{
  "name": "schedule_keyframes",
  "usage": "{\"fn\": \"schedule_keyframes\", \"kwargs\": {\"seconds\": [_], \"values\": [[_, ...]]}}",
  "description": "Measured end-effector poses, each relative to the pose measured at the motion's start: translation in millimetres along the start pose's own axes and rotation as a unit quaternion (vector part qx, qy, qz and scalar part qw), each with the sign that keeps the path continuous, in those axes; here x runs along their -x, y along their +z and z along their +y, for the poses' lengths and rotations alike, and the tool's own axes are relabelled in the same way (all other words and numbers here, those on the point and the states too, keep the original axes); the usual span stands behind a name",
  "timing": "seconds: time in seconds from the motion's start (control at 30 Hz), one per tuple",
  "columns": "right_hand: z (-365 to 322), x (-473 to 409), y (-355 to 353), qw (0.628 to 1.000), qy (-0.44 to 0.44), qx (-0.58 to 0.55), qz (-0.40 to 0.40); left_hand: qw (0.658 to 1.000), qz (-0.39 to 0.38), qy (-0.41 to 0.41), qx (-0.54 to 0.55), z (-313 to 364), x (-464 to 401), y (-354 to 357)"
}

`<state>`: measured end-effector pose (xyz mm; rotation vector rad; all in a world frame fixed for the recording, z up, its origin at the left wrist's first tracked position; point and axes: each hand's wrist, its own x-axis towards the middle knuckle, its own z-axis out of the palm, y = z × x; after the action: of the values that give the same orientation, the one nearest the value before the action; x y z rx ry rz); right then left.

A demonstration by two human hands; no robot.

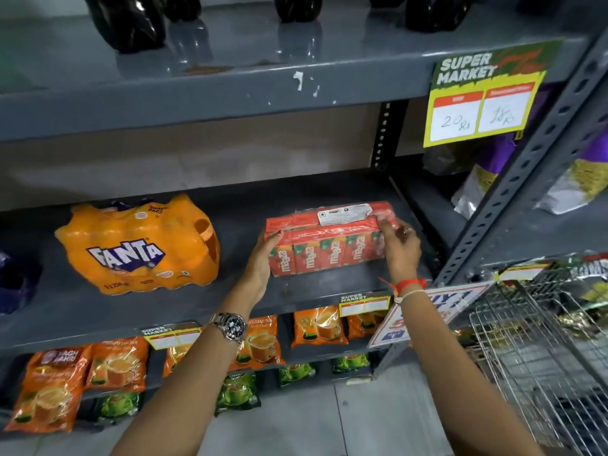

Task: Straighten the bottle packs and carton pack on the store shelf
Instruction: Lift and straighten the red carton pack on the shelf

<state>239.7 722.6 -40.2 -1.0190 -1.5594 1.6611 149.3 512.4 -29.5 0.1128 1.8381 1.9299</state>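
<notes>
Between the two hands one red shrink-wrapped carton pack (pixel 324 240); left of them one orange plastic-wrapped bottle pack (pixel 138 245).

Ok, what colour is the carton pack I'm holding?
Red, with white Maaza lettering: the carton pack, clearest in the head view.

The carton pack (pixel 325 245) is red with white lettering, green accents and a white label on top. The bottle pack (pixel 138 245) is orange with a white-and-purple logo. The shelf (pixel 98 304) is dark grey. The price sign (pixel 480 93) is green, yellow, orange and white. The pouches (pixel 52 386) below are orange, others green.
</notes>
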Motion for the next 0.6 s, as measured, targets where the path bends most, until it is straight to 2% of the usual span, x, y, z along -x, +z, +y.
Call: {"fn": "schedule_keyframes", "kwargs": {"seconds": [0.1, 0.2, 0.3, 0.43, 0.6], "values": [[-5, 3, -2, 0.999, 0.014, -0.033, -0.005, 1.000, 0.007, 0.008, -0.006, -1, 2, 0], [-11, 0, -5, 0.997, 0.040, -0.070, -0.001, 0.998, 0.065, 0.010, 0.021, -9, 6, -2], [-12, -6, -4, 0.997, 0.057, -0.039, -0.040, 0.993, 0.093, -0.026, 0.067, -20, 9, -2], [-12, 2, 0, 0.993, 0.057, 0.013, -0.107, 0.994, 0.090, -0.022, 0.065, -17, 11, 13], [-11, 6, -5, 0.993, 0.053, 0.001, -0.110, 0.994, 0.097, -0.008, 0.049, -19, 8, 20]]}}
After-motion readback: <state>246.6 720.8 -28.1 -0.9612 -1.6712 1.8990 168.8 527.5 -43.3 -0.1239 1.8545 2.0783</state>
